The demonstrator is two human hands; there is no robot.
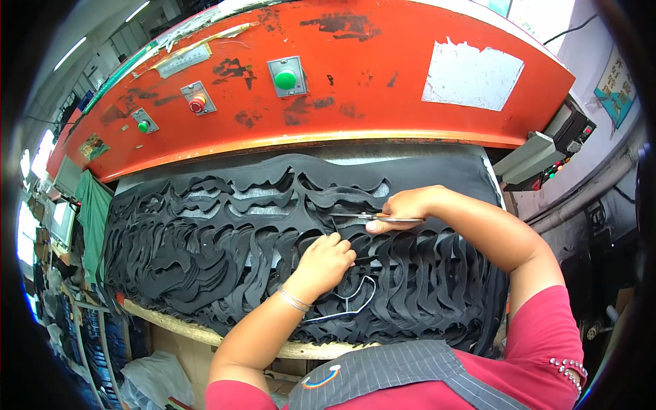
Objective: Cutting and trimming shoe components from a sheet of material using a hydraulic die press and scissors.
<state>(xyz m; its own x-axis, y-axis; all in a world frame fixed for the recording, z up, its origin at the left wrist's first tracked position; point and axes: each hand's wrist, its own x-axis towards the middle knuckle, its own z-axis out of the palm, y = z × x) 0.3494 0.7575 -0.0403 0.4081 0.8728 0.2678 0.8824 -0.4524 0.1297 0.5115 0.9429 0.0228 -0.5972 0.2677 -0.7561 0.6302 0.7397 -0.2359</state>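
My right hand [403, 207] is closed round the handles of a pair of scissors [352, 216]. Their blades point left, over a cut-out opening in a black sheet [410, 171] of soft, fabric-like material. Just below the blades, my left hand [323, 265] has its fingers curled together on the edge of the cut black material; the fingertips are partly hidden. Wavy cut strips [184, 263] of the same black material lie in layered piles on both sides of my hands. Close to my left wrist rests a curved cutting die [352, 301] with pale edges.
Across the back stands a red machine beam [369, 123] with a large green button [285, 79] and a red button [197, 103]. A pale table edge [184, 328] runs along the front. Green cloth [92, 222] hangs at the left, and a control box [536, 154] sits at the right.
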